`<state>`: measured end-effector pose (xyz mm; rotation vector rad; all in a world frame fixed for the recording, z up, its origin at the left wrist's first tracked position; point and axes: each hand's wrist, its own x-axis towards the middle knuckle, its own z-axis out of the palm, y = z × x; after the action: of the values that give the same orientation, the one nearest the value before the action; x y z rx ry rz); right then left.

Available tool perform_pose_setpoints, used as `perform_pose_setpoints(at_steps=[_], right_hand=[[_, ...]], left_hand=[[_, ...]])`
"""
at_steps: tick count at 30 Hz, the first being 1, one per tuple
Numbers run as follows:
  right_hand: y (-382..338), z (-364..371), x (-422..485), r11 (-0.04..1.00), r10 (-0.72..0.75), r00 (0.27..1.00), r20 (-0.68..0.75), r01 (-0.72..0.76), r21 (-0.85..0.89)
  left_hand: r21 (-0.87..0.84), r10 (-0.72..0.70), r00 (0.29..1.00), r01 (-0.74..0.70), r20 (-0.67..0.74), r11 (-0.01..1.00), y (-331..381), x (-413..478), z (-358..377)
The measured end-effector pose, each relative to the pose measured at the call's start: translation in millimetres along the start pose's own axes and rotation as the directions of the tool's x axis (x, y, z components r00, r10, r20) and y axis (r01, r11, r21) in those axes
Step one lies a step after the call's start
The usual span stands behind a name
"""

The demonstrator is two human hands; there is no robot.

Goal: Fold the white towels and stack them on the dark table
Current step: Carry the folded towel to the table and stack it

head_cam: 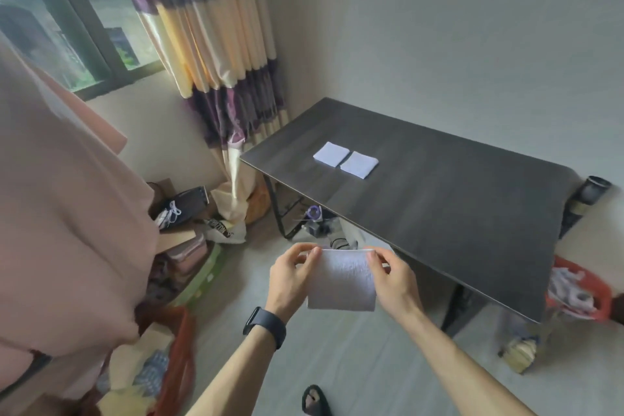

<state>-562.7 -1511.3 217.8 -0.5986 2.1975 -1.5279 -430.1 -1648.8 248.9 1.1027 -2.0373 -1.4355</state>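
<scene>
Standing short of the dark table (439,206), the person pinches a white towel (342,280) by its top corners, left hand (290,277) and right hand (395,284) apart, while two folded towels (345,159) lie side by side on the tabletop.

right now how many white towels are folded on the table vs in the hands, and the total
folded towels on the table: 2
held towel, pinched by left hand and right hand: 1
total: 3
</scene>
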Motion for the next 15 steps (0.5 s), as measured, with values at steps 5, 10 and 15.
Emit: perform_pose_setpoints(at_steps=[5,10,15], right_hand=[[-13,44,103,0.997,0.061,0.997,-0.048,-0.058,0.056],[-24,74,187,0.993,0.113,0.989,-0.094,-0.108,0.054],[-4,105,261,0.985,0.169,0.973,-0.160,-0.161,0.061]], left_hand=[[-0.059,-0.071,0.995,0.075,0.074,0.995,-16,126,-9],[-0.052,-0.146,0.982,0.154,0.122,0.987,-20,227,-3],[0.013,-0.164,0.974,0.164,0.153,0.986,-27,316,12]])
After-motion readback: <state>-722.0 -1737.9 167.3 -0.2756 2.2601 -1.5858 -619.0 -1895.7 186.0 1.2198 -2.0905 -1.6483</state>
